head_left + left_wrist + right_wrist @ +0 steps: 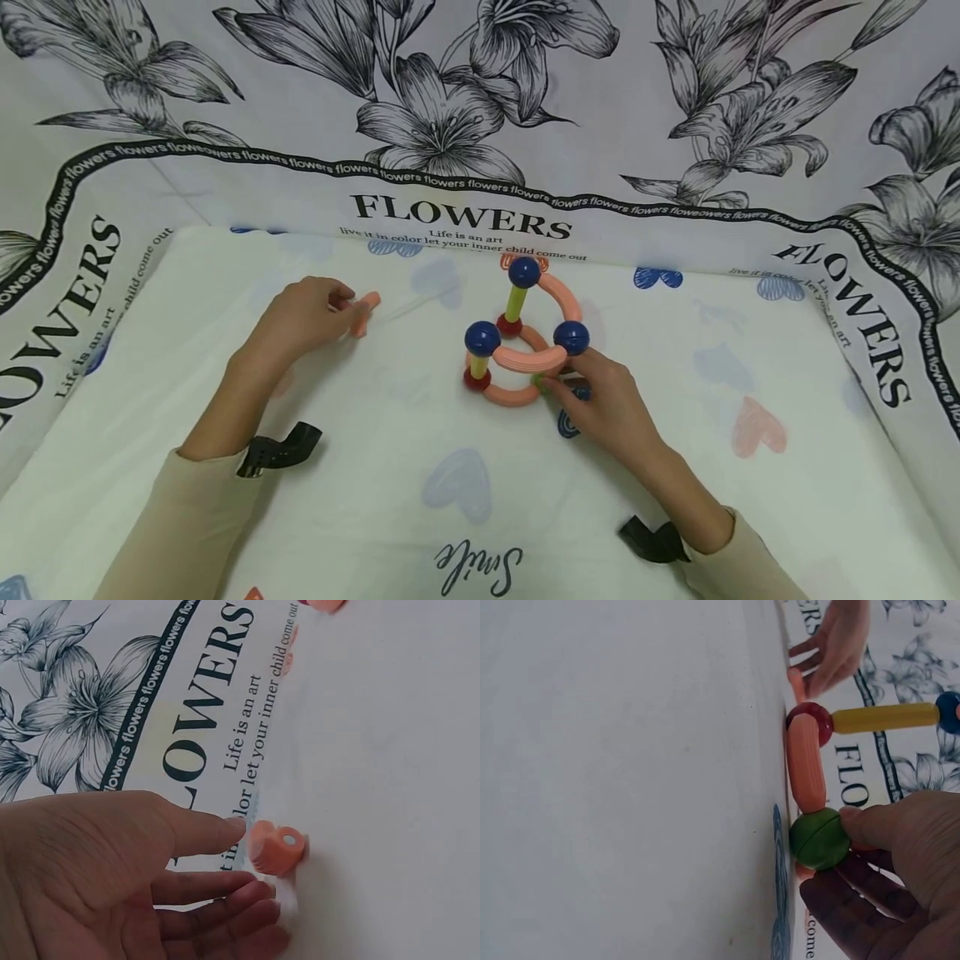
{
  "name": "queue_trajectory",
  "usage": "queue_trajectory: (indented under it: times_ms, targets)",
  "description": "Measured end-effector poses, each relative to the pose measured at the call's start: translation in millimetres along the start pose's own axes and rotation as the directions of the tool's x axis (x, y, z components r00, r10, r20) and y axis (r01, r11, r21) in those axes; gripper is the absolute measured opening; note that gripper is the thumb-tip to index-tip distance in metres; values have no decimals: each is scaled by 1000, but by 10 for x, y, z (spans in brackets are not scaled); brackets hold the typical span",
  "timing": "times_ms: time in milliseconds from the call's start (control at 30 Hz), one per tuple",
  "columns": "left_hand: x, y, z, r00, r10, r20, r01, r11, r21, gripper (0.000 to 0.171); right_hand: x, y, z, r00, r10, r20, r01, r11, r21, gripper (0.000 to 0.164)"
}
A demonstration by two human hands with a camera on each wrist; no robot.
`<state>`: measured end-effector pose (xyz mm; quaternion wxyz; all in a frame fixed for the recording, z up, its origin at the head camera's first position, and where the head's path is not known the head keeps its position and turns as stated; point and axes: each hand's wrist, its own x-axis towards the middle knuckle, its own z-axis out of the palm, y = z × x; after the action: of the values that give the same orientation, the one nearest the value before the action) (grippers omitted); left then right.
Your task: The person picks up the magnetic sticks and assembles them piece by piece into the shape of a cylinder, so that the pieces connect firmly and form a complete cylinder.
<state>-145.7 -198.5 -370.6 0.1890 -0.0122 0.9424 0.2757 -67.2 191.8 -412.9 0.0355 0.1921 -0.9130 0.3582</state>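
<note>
My left hand (pixel 307 312) is above the sheet on the left, pinching a short curved orange stick (pixel 366 313) between thumb and fingertips. The left wrist view shows this stick's end with a pale round dot. To its right stands a magnetic ball-and-stick structure (pixel 528 360). Curved orange sticks join red balls (pixel 477 379) at its base, and yellow rods (pixel 516 303) rise to blue balls (pixel 482 338). My right hand (pixel 607 404) holds a green ball (pixel 821 838) at the base's right corner; in the head view my fingers mostly hide that ball.
A white sheet (pixel 360 467) printed with hearts and lettering covers the work surface. Its flower-patterned border (pixel 465 100) runs along the back and sides. Black wrist mounts (pixel 281 450) sit on both forearms.
</note>
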Motion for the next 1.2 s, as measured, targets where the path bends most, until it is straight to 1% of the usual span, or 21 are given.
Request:
queue_trajectory:
  times_ms: [100, 167, 267, 367, 467, 600, 733, 800, 933, 1033, 1200]
  targets:
    - [10, -26, -25, 1000, 5, -7, -4, 1000, 30, 59, 21, -13, 42, 1000, -8, 14, 8, 1000, 9, 23]
    - [37, -30, -35, 1000, 15, 9, -15, 998, 63, 52, 11, -22, 63, 1000, -6, 19, 6, 1000, 1, 24]
    - [77, -4, -28, 997, 11, 72, -18, 996, 93, 42, -46, -27, 83, 1000, 3, 26, -3, 1000, -15, 24]
    - [77, 30, -25, 992, -6, 130, -8, 994, 107, 33, -102, -26, 87, 999, -2, 35, 2, 1000, -10, 25]
    - [46, 82, -33, 991, 11, 133, -25, 994, 108, 39, -115, -26, 67, 1000, -11, 23, 12, 1000, -9, 26]
    - [29, 158, -68, 990, 63, 124, -77, 991, 112, 49, -98, -23, 12, 1000, -6, -5, 6, 1000, -28, 28]
    - [51, 233, -97, 989, 80, 121, -91, 992, 86, 51, -80, -9, -35, 1000, -2, 1, 2, 1000, -30, 29]
    - [63, 286, -91, 989, 93, 117, -101, 993, 58, 53, -77, -6, -58, 1000, 4, -1, -4, 999, -34, 29]
    - [52, 407, -63, 985, 138, 107, -139, 990, -4, 68, -75, -1, -79, 1000, 19, -3, -19, 999, -41, 27]
    - [13, 528, -68, 980, 176, 94, -172, 984, -49, 75, -56, 7, -53, 1000, 13, 6, -13, 999, -36, 24]
    - [-40, 811, -147, 974, 218, 61, -204, 963, -178, 70, -26, -5, -21, 1000, 6, 0, -6, 1000, -21, 21]
